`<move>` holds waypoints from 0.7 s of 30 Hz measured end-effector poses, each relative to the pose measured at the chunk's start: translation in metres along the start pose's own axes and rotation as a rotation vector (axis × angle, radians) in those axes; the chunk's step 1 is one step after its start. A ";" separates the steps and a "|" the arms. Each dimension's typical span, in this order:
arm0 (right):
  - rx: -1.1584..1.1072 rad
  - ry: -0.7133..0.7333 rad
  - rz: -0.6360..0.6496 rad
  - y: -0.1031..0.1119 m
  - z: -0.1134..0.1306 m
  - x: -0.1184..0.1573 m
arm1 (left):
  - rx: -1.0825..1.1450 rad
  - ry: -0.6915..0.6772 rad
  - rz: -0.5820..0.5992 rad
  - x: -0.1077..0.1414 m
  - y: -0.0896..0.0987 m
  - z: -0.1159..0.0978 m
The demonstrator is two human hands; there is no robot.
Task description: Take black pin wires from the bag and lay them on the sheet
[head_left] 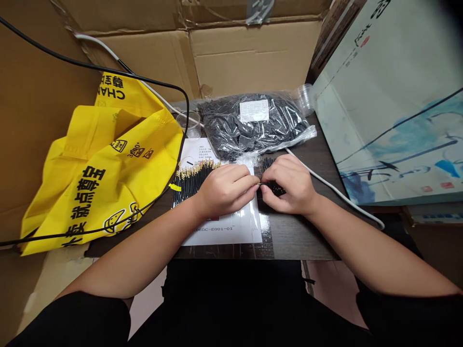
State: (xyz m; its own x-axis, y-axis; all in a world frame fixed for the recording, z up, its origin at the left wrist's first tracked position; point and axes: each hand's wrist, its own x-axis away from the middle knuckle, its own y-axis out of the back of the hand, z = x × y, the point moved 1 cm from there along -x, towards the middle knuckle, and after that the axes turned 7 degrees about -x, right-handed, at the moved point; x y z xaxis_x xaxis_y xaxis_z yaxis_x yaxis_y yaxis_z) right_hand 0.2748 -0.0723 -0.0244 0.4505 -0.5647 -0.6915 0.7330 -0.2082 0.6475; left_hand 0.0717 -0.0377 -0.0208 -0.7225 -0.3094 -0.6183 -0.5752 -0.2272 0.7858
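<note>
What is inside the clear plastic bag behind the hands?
Many black pieces show through the clear plastic bag. The white label hides what is behind it; deeper contents cannot be seen.

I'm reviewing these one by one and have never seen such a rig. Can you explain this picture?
No machine here: a person works bare-handed, filmed by one head-worn camera looking forward and down. The left hand and right hand meet, holding a thin piece, too small to identify, between their fingertips. On the dark table, black wires with gold-coloured tips lie by the left hand, partly over a printed sheet. Behind lies a clear plastic bag of black items, with a yellow bag at left.
</note>
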 end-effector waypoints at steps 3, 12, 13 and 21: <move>0.006 0.004 -0.005 0.000 -0.001 0.001 | 0.026 0.034 -0.013 -0.001 0.001 0.000; 0.016 0.023 -0.001 -0.002 -0.002 0.001 | 0.043 0.016 0.017 -0.003 0.002 -0.001; 0.016 0.024 -0.003 -0.002 -0.002 0.001 | 0.039 0.011 0.019 -0.003 0.002 -0.001; -0.011 0.034 -0.005 -0.002 -0.004 0.002 | -0.023 -0.037 0.035 -0.002 0.001 0.001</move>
State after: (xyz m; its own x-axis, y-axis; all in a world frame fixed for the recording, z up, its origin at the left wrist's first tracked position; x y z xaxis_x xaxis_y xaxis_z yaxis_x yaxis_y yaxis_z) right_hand 0.2766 -0.0697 -0.0280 0.4637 -0.5357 -0.7056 0.7408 -0.2024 0.6405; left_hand 0.0723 -0.0360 -0.0187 -0.7560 -0.2839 -0.5898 -0.5403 -0.2378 0.8071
